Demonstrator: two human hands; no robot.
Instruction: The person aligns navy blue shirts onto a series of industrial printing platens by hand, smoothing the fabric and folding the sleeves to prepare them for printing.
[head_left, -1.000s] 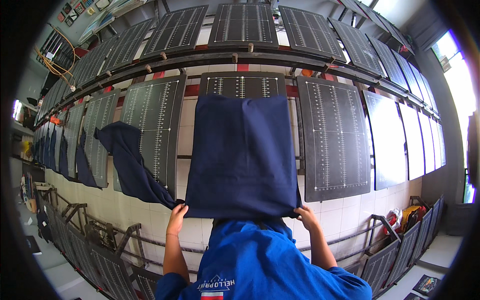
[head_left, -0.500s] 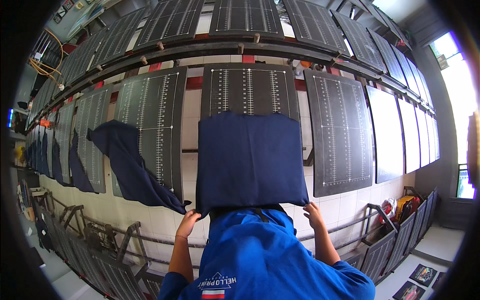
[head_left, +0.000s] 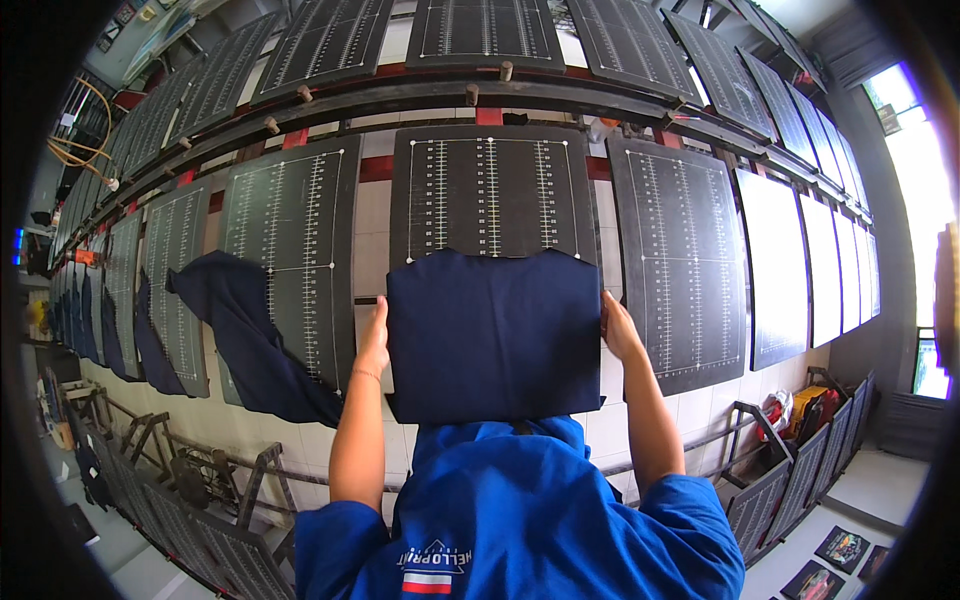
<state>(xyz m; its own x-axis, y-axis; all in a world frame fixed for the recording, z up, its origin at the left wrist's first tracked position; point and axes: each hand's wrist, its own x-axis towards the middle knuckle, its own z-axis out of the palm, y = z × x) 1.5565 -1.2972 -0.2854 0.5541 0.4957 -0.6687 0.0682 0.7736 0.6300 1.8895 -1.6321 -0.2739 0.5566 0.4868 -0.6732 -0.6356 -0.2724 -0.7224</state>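
A dark navy piece of cloth (head_left: 493, 340) lies smooth over the near half of the middle black board (head_left: 490, 190), with its near edge in front of my body. The board's far half shows white ruled scales. My left hand (head_left: 373, 340) lies along the cloth's left side, fingers stretched forward. Opposite it, my right hand (head_left: 618, 328) rests against the right side, fingers extended and partly hidden by the board's edge. On the board to the left, a second navy cloth (head_left: 250, 335) lies slanted and bunched, its near end hanging over the edge.
More ruled boards stand in a row, including the right neighbour (head_left: 680, 270) and a bright glaring one (head_left: 775, 270). Behind them runs a dark rail (head_left: 420, 97) with short pegs. Low metal frames (head_left: 265, 470) stand near me at both sides. A yellow-red bundle (head_left: 815, 410) sits at right.
Both hands have moved forward from the cloth's near corners to its sides. The corners no longer stick out, and the cloth's far edge lies slightly nearer to me.
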